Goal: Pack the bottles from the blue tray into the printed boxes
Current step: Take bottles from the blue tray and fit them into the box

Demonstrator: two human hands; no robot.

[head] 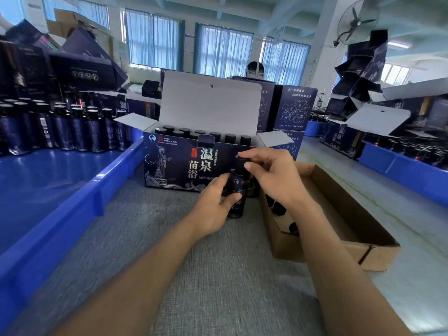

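A dark blue bottle stands upright in front of the open printed box. My left hand grips its body from the left. My right hand pinches its black cap from the right. Inside the box, several black-capped bottles stand in rows, and its white lid is raised. The blue tray lies at my left, with several bottles standing at its far end.
A shallow brown cardboard tray with a few dark caps lies under my right forearm. More printed boxes stand behind, and another blue tray at the right. A person sits beyond the boxes. Grey felt covers the table.
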